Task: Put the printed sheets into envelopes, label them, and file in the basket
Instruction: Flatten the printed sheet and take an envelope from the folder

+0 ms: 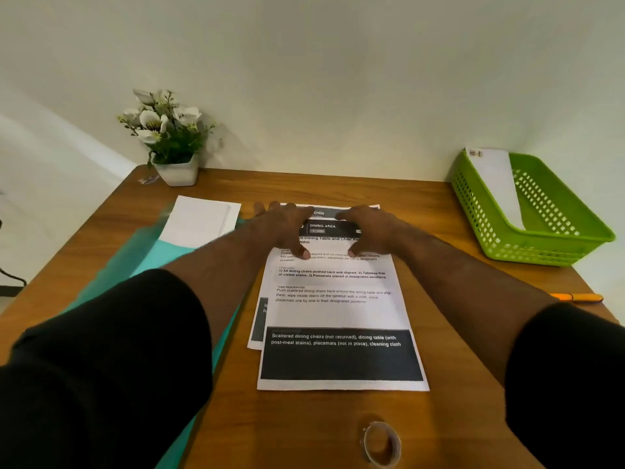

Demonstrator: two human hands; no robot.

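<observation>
Printed sheets (338, 313) lie stacked in the middle of the wooden table (304, 421), the top one headed "DINING AREA", with another sheet poking out beneath at its left and far edges. My left hand (287, 226) and my right hand (367, 228) both rest on the far end of the top sheet, fingers spread and thumbs pressing the paper. White envelopes (199, 220) lie at the back left on a teal folder (152, 262). A green basket (537, 211) at the back right holds one white envelope (497, 181).
A white pot of artificial flowers (169, 140) stands at the back left corner. An orange pen (578, 297) lies near the right edge. A roll of clear tape (382, 443) sits at the front of the table. A wall runs behind the table.
</observation>
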